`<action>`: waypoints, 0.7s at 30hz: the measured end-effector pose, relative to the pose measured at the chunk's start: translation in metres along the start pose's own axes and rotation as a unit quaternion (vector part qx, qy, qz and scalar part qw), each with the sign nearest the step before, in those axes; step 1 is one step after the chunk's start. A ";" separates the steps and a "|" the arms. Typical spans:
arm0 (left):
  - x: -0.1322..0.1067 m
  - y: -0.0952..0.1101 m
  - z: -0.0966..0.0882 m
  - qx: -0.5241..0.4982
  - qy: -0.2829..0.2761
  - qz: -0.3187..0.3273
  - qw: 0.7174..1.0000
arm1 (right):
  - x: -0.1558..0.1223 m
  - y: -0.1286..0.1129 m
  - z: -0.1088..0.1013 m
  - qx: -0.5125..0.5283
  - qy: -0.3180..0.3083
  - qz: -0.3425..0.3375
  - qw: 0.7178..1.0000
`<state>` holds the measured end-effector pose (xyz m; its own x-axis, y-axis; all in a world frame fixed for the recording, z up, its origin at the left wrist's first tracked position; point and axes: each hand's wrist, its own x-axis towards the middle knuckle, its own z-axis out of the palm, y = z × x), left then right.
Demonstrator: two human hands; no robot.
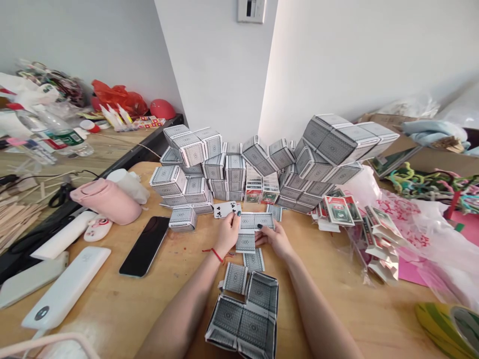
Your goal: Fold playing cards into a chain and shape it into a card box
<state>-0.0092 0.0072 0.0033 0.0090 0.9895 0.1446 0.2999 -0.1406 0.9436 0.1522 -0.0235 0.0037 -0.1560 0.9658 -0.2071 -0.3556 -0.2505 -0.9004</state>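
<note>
Several folded playing cards (256,221) flat on wooden table (168,294), left hand (227,234) pinching their left edge, right hand (275,239) gripping their right side, card cubes (232,174) piled behind

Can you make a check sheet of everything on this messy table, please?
Surface: wooden table, mostly covered.
Job's things: face-down cards between the hands; folded card tray nearer; card cubes piled against the wall.
Clutter: phone, pink pouch and power bank on the left; card packs and plastic bag on the right.
Hands: left hand and right hand have fingertips on the cards; grip unclear.
Cables: black cable on the left desk.
Surroundings: white wall, switch above.
</note>
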 end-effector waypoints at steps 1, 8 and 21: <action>0.000 0.000 0.000 0.021 0.004 0.003 1.000 | 0.000 -0.001 0.001 0.009 -0.006 -0.001 1.000; -0.003 0.002 0.001 0.111 -0.005 0.014 0.994 | 0.000 -0.010 0.000 0.124 0.003 0.010 0.992; -0.003 -0.001 -0.001 0.079 0.012 0.016 0.997 | 0.005 0.004 0.004 0.068 0.049 -0.016 0.996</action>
<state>-0.0102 0.0042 0.0018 -0.0023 0.9832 0.1826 0.4472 -0.1624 0.8796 0.1462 -0.0197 0.0006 -0.0541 0.9735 -0.2222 -0.4821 -0.2203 -0.8479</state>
